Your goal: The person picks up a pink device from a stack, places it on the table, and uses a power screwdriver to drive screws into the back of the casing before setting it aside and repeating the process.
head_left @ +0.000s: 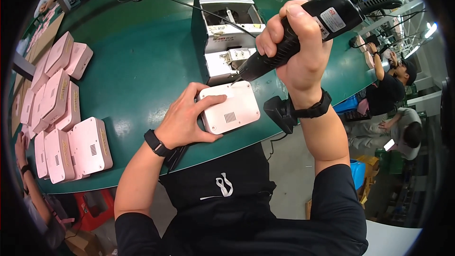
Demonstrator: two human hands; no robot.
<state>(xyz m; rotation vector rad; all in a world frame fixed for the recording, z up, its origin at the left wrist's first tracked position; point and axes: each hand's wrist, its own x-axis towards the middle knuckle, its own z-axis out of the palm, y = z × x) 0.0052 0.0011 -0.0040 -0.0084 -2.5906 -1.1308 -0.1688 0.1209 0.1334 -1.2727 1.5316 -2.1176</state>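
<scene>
A green tabletop (142,66) carries a grey-and-white machine (226,33) at its middle and a cluster of pink casings (61,114) at the left. Near the front edge lies one pale pink casing (231,108), flat, vent slots up. The left hand (187,116) presses on its left side, fingers spread along the edge. The right hand (296,47) has its fingers clamped around a black electric screwdriver (303,28), whose tip seems to touch the casing's far edge.
</scene>
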